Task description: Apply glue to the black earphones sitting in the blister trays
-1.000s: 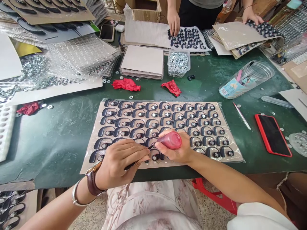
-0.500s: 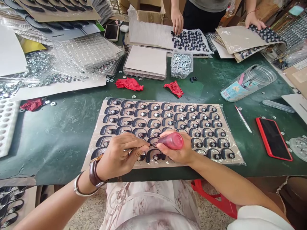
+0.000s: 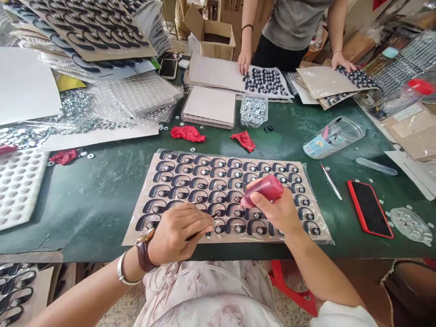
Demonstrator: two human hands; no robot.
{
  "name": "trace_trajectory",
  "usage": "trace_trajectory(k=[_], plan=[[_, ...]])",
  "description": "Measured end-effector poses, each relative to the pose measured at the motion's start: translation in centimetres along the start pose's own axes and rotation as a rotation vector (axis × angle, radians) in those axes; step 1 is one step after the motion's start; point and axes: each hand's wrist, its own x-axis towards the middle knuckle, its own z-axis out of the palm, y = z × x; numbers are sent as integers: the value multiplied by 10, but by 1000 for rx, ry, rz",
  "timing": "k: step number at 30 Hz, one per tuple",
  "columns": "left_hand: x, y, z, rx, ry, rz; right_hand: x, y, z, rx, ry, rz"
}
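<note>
Green desk (image 3: 102,195): card (image 3: 136,236) of black ear hooks (image 3: 240,229). Red bottle (image 3: 264,188), above card in right hand (image 3: 278,210), now farther from left hand (image 3: 184,227); left grip pinches mostly hidden dark tool (image 3: 193,237). Jar label (image 3: 318,146): illegible.

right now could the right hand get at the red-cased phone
Probably yes: the red-cased phone lies uncovered, but the right hand holds a red squeeze bottle and may need to set it down first.
</note>
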Motion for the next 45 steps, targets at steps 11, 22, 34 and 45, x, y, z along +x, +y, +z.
trace_trajectory(k=[11, 22, 34, 45], plan=[[3, 1, -3, 87, -31, 87, 30, 8, -6, 159, -125, 229], [7, -17, 0, 349, -82, 260, 29, 58, 38, -135, 102, -161], [6, -10, 4, 449, -108, 318, 33, 51, 40, -326, 88, -274], [13, -10, 1, 402, -76, 269, 30, 49, 38, -491, 157, -533]])
